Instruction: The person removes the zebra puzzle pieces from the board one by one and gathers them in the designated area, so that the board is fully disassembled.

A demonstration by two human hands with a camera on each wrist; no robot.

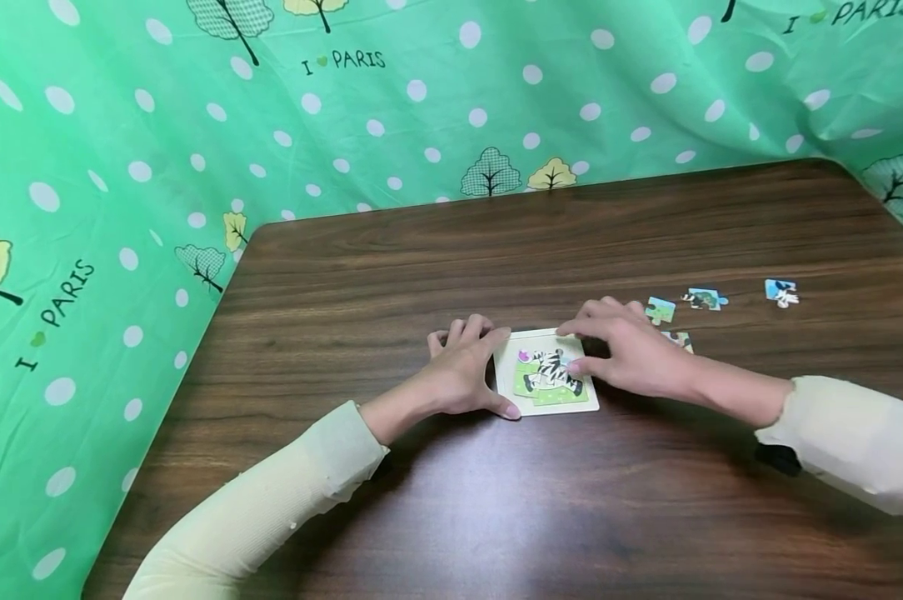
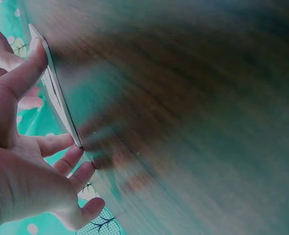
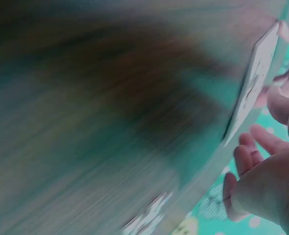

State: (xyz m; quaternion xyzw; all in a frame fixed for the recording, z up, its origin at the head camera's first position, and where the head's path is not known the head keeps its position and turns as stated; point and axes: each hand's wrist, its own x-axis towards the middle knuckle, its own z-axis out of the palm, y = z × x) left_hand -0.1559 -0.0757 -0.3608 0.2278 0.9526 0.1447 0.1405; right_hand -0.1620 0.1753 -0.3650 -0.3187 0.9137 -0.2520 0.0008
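A square puzzle board [image 1: 504,383] with a pale frame lies flat on the table, holding joined pieces of a zebra picture [image 1: 549,371] on green. My left hand [image 1: 462,371] grips the board's left side, thumb at the near edge and index finger at the far left corner; the left wrist view shows this span along the board's edge [image 2: 61,100]. Over the board's right side is my right hand [image 1: 631,346], its thumb at the zebra picture and its index finger by the far edge. Whether that thumb presses a piece is hard to tell.
Several loose jigsaw pieces lie right of the board: a green one [image 1: 661,311], one with a dark animal [image 1: 705,299], a blue and white one [image 1: 781,292], and another [image 1: 680,340] partly behind my right hand. A green curtain [image 1: 421,108] hangs behind the brown wooden table [image 1: 361,283].
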